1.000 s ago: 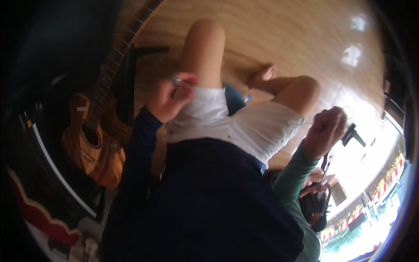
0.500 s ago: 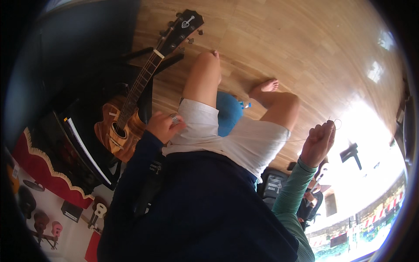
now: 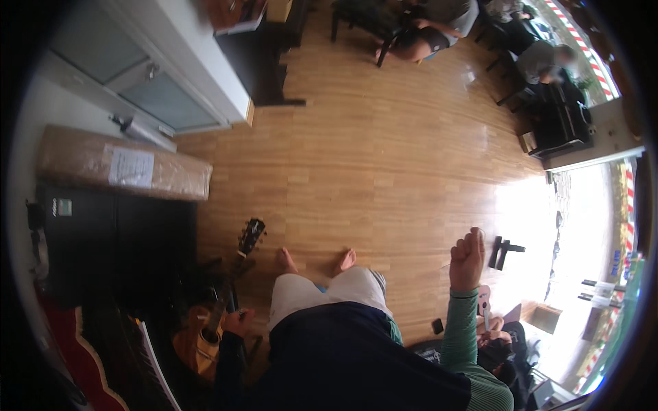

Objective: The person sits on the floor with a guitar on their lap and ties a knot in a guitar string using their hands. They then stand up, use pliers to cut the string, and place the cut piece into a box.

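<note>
My right hand (image 3: pixel 467 262) is raised at the right, level with the far end of my legs, its fingers closed in a pinch. A thin string (image 3: pixel 478 230) barely shows at its fingertips; the rest of it is too fine to follow. My left hand (image 3: pixel 238 322) is low at the left, beside my shorts and close to an acoustic guitar (image 3: pixel 199 340). Its fingers look curled together, and what they hold, if anything, is too small to make out. The guitar stands upright with its dark headstock (image 3: pixel 252 231) away from me.
A long wrapped box (image 3: pixel 123 164) lies on a black case (image 3: pixel 96 226) at the left, by a white door frame (image 3: pixel 185 55). Behind my right arm a person (image 3: pixel 504 342) sits with a pink ukulele (image 3: pixel 484 299). A black stand (image 3: pixel 506 253) is on the bright floor. Other people sit far off.
My view has lifted, so the far room, door and people now show. My right hand is raised farther forward, still closed. My left hand stays low by the guitar.
</note>
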Demonstrator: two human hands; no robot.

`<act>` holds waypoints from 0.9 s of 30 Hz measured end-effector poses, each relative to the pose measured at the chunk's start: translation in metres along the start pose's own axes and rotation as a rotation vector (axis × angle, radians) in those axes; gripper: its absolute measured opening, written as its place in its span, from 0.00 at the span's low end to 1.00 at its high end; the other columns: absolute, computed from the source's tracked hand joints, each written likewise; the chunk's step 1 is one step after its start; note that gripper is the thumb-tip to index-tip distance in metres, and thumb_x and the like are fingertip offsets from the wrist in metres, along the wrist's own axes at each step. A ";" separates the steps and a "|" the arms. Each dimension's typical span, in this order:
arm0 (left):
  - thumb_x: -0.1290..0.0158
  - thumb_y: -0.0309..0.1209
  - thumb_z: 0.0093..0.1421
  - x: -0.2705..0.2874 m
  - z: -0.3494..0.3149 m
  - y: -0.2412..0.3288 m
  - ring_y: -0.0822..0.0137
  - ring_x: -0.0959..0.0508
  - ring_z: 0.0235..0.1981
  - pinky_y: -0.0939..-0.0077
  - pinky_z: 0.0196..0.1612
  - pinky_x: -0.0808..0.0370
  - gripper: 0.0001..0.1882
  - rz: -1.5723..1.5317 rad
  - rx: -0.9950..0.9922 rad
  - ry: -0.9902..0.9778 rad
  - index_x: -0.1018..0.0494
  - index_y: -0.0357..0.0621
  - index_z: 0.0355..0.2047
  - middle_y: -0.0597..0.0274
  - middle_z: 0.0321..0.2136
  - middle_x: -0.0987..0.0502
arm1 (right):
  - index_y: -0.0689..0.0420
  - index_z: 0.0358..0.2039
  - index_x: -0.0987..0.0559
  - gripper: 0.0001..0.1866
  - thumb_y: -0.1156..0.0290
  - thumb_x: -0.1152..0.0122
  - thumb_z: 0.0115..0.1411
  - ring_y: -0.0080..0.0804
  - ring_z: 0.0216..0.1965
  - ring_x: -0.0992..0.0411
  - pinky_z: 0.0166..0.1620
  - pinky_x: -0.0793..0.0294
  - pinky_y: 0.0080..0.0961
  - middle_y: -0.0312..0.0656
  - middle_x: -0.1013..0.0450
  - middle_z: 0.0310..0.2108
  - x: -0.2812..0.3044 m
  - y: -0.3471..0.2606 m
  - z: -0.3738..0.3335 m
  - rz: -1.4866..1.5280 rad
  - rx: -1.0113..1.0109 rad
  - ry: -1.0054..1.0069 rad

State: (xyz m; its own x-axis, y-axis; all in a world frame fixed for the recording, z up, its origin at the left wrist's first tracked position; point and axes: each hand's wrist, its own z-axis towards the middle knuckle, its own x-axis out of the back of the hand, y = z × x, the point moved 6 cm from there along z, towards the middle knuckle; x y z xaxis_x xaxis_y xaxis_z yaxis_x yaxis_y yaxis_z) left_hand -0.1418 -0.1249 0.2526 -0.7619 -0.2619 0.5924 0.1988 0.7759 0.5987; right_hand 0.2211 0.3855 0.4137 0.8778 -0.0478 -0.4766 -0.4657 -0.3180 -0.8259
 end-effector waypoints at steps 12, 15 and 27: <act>0.47 0.34 0.59 -0.022 0.140 0.290 0.60 0.21 0.33 0.72 0.37 0.26 0.10 -0.017 -0.461 0.117 0.22 0.40 0.34 0.53 0.29 0.21 | 0.60 0.35 0.27 0.04 0.73 0.48 0.64 0.13 0.18 0.49 0.20 0.51 0.15 0.28 0.43 0.17 -0.076 -0.075 0.041 -0.214 0.414 0.032; 0.46 0.32 0.59 -0.023 0.165 0.452 0.59 0.21 0.34 0.71 0.39 0.26 0.09 -0.232 -0.681 0.051 0.22 0.40 0.34 0.54 0.30 0.20 | 0.63 0.31 0.23 0.02 0.81 0.44 0.59 0.17 0.21 0.37 0.24 0.39 0.16 0.36 0.30 0.21 -0.141 -0.047 0.062 -0.467 0.531 -0.091; 0.51 0.18 0.60 0.008 0.339 0.726 0.74 0.25 0.35 0.81 0.39 0.28 0.09 -1.076 -0.588 -0.511 0.28 0.34 0.41 0.61 0.34 0.24 | 0.61 0.31 0.19 0.07 0.79 0.33 0.49 0.23 0.17 0.33 0.22 0.36 0.20 0.39 0.27 0.20 -0.363 -0.065 0.269 -0.827 0.692 -0.216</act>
State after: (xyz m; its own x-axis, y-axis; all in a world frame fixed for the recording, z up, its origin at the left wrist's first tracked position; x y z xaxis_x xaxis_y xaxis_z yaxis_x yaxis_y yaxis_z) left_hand -0.2122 0.6306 0.5090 -0.8249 -0.2409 -0.5113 -0.5089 -0.0770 0.8574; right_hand -0.0980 0.6783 0.5594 0.9412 0.1235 0.3146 0.2357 0.4275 -0.8728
